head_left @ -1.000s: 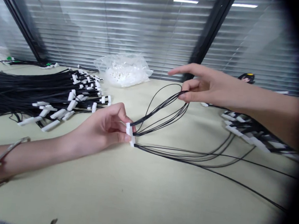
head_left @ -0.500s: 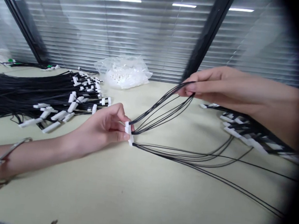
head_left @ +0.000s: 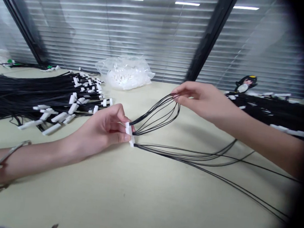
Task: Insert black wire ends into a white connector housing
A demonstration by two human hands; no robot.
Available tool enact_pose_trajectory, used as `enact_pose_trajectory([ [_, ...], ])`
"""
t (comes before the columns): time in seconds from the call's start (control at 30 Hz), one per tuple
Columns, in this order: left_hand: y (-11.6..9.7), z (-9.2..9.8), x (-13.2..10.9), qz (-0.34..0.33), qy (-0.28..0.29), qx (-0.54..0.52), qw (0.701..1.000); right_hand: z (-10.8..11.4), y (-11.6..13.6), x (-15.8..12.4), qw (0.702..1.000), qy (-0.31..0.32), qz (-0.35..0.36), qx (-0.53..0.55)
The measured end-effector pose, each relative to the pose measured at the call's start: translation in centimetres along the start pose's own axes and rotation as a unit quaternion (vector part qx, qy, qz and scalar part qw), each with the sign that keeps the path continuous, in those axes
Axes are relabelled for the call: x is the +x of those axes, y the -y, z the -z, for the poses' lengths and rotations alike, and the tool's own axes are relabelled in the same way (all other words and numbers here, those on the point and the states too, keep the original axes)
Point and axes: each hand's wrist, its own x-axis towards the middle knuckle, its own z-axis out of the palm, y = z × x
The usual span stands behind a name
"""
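Observation:
My left hand (head_left: 109, 128) pinches a white plastic connector (head_left: 129, 134) between thumb and fingers, just above the table. Thin black wires leave the connector's right side in bundles. The upper wires (head_left: 154, 110) arch up into a loop, and my right hand (head_left: 196, 96) grips that loop between thumb and fingers. The lower wires (head_left: 175, 156) run loosely rightward over the table and pass out of sight at the dark right edge. The wires' tips within my right hand are hidden.
A heap of black wire harnesses (head_left: 37, 89) with white connectors lies at left. A clear plastic bag (head_left: 126, 74) of small white parts sits at the back. More harnesses (head_left: 264, 109) and a penguin figure (head_left: 246, 83) are behind my right forearm. Window blinds stand behind the table (head_left: 144, 198).
My right hand has moved left and slightly down, bending the held wires into a tighter loop. The penguin figure and right-hand harnesses now show. My left hand stays nearly still.

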Motion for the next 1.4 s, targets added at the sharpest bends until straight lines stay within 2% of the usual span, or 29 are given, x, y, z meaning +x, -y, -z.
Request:
enact_pose_trajectory([
  [0.1,-0.1,-0.2,0.0,-0.007,-0.006,0.008,1.000,0.1,2.4,-1.7,0.973,-0.115,0.118,-0.160],
  [0.17,-0.2,-0.3,0.1,-0.009,-0.010,0.015,1.000,0.0,4.6,-3.4,0.949,-0.148,0.184,-0.212],
  [0.23,-0.3,-0.3,0.2,-0.004,-0.014,0.025,1.000,-0.5,6.7,-5.1,0.920,-0.145,0.278,-0.236],
  [0.27,-0.3,-0.3,0.2,-0.001,-0.015,0.028,1.000,-0.9,7.4,-5.9,0.911,-0.121,0.319,-0.232],
  [0.33,-0.4,-0.2,0.1,0.001,-0.014,0.030,0.999,-1.9,8.1,-7.0,0.910,-0.031,0.346,-0.227],
  [0.4,-0.4,-0.2,0.0,-0.005,-0.014,0.031,0.999,-3.1,7.8,-7.4,0.914,0.071,0.313,-0.250],
  [0.47,-0.3,-0.2,-0.1,-0.011,-0.015,0.035,0.999,-4.0,6.9,-7.2,0.905,0.123,0.279,-0.297],
  [0.6,-0.3,-0.2,-0.1,-0.021,-0.018,0.047,0.999,-4.3,5.7,-6.6,0.903,0.142,0.259,-0.311],
  [0.73,-0.3,-0.3,-0.1,-0.033,-0.015,0.054,0.998,-3.5,6.5,-6.7,0.942,0.144,0.213,-0.214],
  [0.8,-0.3,-0.3,-0.1,-0.039,-0.012,0.056,0.998,-3.3,7.0,-6.8,0.955,0.176,0.180,-0.155],
  [0.93,-0.2,-0.2,-0.2,-0.045,-0.011,0.058,0.997,-3.3,6.9,-6.7,0.948,0.253,0.147,-0.128],
  [1.07,-0.2,-0.1,-0.2,-0.036,-0.009,0.062,0.997,-3.7,6.4,-6.6,0.943,0.254,0.156,-0.150],
  [1.4,-0.2,-0.1,0.0,-0.043,-0.009,0.059,0.997,-4.3,6.2,-6.9,0.955,0.168,0.177,-0.168],
])
